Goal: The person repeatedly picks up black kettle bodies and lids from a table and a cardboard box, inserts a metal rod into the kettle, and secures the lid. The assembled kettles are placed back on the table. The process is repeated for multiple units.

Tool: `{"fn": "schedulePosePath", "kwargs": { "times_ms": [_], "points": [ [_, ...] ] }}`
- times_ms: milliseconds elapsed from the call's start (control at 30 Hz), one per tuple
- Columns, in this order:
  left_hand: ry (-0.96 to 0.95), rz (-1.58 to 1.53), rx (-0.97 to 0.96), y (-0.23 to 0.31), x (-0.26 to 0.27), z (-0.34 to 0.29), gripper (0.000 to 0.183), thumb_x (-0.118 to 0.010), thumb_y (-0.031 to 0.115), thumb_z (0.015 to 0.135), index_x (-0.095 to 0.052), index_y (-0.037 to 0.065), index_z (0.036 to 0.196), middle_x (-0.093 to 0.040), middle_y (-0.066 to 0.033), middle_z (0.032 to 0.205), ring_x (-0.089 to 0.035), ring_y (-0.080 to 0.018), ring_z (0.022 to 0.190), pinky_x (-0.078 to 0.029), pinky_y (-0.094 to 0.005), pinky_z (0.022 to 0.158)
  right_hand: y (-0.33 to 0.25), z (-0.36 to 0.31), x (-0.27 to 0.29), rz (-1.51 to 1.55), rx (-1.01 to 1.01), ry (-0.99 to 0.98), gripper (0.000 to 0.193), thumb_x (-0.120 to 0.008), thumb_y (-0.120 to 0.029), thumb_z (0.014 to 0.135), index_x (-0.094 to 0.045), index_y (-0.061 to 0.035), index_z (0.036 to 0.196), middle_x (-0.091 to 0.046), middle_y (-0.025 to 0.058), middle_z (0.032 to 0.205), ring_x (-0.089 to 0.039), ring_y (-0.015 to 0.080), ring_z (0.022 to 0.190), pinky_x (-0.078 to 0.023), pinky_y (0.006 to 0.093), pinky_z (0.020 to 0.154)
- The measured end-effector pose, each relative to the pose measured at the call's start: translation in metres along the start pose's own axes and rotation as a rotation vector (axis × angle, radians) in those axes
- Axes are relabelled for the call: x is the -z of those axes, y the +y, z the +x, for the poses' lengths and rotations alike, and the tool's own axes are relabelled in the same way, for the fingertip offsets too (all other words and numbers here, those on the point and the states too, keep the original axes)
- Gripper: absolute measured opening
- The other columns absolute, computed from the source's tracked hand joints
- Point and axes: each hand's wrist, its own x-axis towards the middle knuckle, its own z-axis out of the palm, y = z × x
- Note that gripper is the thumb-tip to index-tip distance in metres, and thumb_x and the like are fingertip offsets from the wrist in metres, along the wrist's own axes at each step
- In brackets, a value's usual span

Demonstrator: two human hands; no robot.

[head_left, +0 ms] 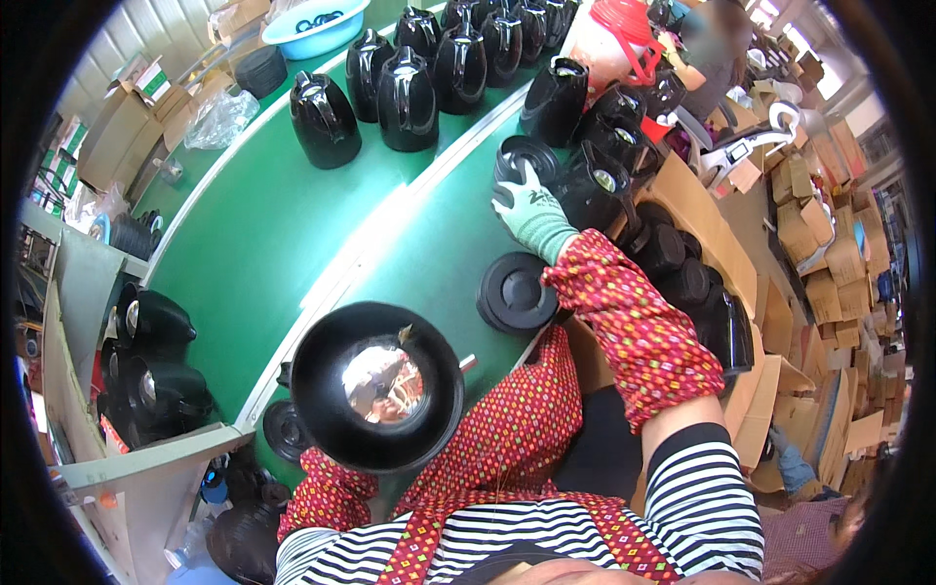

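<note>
My right hand [537,216], in a pale grey-green glove, grips the near edge of a round black plastic cap [524,156] on the green worktop, its fingers bent over the rim. My left hand is hidden behind a black jug [322,414]; only its red patterned sleeve [330,495] shows, running up under it. The jug is raised close to me with its wide round opening facing up, and a shiny mirror-like surface [382,382] shows inside. Another round black cap [519,292] lies between my arms. A further black cap [286,430] shows beside the jug.
Several upright black jugs [408,102] stand at the far side of the green worktop [263,224]. More jugs [590,185] crowd the right, by an open carton [697,210] with black parts. A blue basin [317,31] sits far left; black jugs [156,322] lie at left.
</note>
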Motion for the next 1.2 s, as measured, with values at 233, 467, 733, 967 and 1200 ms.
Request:
{"fn": "schedulePosePath", "kwargs": {
  "times_ms": [233, 467, 733, 967, 1200],
  "points": [
    [0.049, -0.133, 0.005, -0.010, 0.006, 0.005, 0.029, -0.063, 0.035, 0.103, -0.064, 0.009, 0.115, -0.037, -0.0211, 0.165, -0.032, -0.0396, 0.153, -0.027, -0.0570, 0.127, 0.006, 0.026, -0.015, -0.108, 0.013, 0.090, 0.052, -0.070, -0.039, 0.095, -0.061, -0.0006, 0.129, -0.053, 0.0270, 0.143, -0.058, 0.0419, 0.129, -0.051, 0.0499, 0.105],
    [-0.230, -0.639, -0.207, -0.024, -0.031, 0.033, 0.030, -0.059, 0.038, 0.105, -0.070, 0.011, 0.109, -0.029, -0.0228, 0.170, -0.022, -0.0423, 0.159, -0.020, -0.0615, 0.130, -0.058, -0.141, 0.081, 1.293, 0.014, 0.214, 0.036, -0.085, -0.009, 0.090, -0.050, -0.0086, 0.097, -0.053, -0.0034, 0.085, -0.057, 0.0036, 0.081, -0.045, 0.0197, 0.066],
    [-0.378, -0.344, -0.109, -0.092, -0.133, -0.017, 0.031, -0.057, 0.036, 0.107, -0.066, 0.010, 0.120, -0.034, -0.0218, 0.167, -0.028, -0.0392, 0.155, -0.024, -0.0579, 0.128, -0.027, -0.309, 0.023, 1.090, -0.274, 0.217, 0.040, -0.052, -0.038, 0.111, -0.058, -0.0063, 0.135, -0.064, 0.0052, 0.116, -0.063, 0.0133, 0.103, -0.053, 0.0302, 0.090],
    [-0.492, -0.164, 0.001, -0.107, -0.118, -0.039, 0.034, -0.055, 0.034, 0.108, -0.060, 0.008, 0.129, -0.037, -0.0207, 0.164, -0.034, -0.0363, 0.151, -0.030, -0.0544, 0.125, -0.021, -0.371, 0.021, 1.905, -0.250, -0.154, 0.063, -0.038, -0.061, 0.111, -0.062, -0.0085, 0.137, -0.072, 0.0054, 0.118, -0.068, 0.0102, 0.103, -0.057, 0.0256, 0.093],
    [-0.628, -0.219, 0.206, -0.165, -0.051, -0.016, 0.038, -0.053, 0.031, 0.110, -0.054, 0.006, 0.138, -0.041, -0.0195, 0.162, -0.040, -0.0335, 0.147, -0.036, -0.0509, 0.123, 0.011, -0.408, 0.019, 1.503, -0.076, 0.122, 0.048, -0.050, -0.036, 0.113, -0.051, -0.0061, 0.150, -0.062, 0.0065, 0.142, -0.060, 0.0161, 0.127, -0.050, 0.0326, 0.108]
  ]
}}
